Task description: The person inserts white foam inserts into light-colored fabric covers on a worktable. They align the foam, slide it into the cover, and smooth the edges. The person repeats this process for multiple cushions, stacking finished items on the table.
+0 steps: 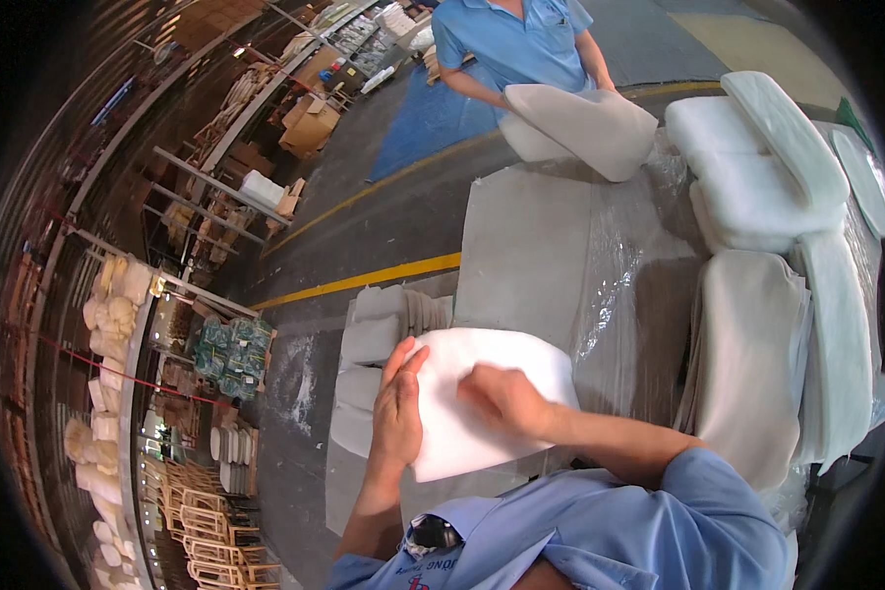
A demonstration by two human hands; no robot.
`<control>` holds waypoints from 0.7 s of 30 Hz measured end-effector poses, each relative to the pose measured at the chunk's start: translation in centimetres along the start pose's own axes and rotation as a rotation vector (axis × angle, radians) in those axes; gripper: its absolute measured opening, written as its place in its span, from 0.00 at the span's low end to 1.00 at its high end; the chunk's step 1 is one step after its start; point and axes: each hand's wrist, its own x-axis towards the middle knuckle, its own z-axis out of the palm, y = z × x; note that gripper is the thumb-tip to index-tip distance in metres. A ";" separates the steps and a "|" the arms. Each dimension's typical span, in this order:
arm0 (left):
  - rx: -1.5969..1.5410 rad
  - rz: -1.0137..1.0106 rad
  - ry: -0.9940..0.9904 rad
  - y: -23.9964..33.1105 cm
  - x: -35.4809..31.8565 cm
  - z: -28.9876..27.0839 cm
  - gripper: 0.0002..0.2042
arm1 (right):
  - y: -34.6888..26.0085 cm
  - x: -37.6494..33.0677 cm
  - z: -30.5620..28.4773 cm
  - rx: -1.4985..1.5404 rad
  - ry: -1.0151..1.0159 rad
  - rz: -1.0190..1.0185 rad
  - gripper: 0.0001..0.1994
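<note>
A white foam cushion pad, with one rounded edge, is held up in front of my chest. My left hand grips its left edge, fingers along the rim. Over the pad's middle is my right hand, its fingers curled and smeared by motion. Whether it holds anything small cannot be made out. Beyond the pad lies a table covered with grey sheet and clear plastic film.
Stacked grey-white pads and thick white cushions stand at the right. More pads are stacked at the left. Across the table a co-worker in a blue shirt holds a curved pad. Shelving and wooden frames fill the left.
</note>
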 end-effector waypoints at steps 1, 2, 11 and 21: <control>0.019 0.004 0.004 -0.5 -0.2 -0.1 0.30 | -1.0 1.7 -0.5 0.012 -0.001 0.260 0.07; 0.023 0.009 0.006 -0.4 -0.2 0.0 0.30 | -1.2 3.2 -1.3 -0.054 0.031 0.208 0.07; 0.037 -0.016 0.004 -0.6 -0.4 0.0 0.31 | -0.1 1.2 1.9 -0.103 -0.085 -0.275 0.13; 0.019 -0.035 0.005 -0.7 -0.3 0.2 0.34 | -1.4 4.6 0.0 -0.200 0.111 0.065 0.11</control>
